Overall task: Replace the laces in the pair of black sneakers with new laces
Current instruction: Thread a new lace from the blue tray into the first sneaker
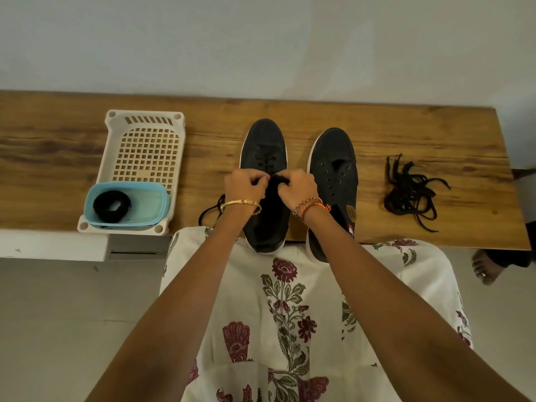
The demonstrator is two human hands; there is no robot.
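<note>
Two black sneakers (pixel 298 181) stood side by side at the middle of the wooden worktop (pixel 435 134), toes toward 12 o'clock. At 9 o'clock sat a white basket (pixel 116 146) with a coiled lace (pixel 111 206); at 3 o'clock, loose laces (pixel 412 190). Both hands, left (pixel 245 184) and right (pixel 297 185), pinched a black lace (pixel 280 177) over the left sneaker.

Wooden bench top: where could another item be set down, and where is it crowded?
Bare wood lies left of the white basket, between basket and left sneaker, and behind the loose laces. Crowded: both hands over the left sneaker, right sneaker close beside.
</note>
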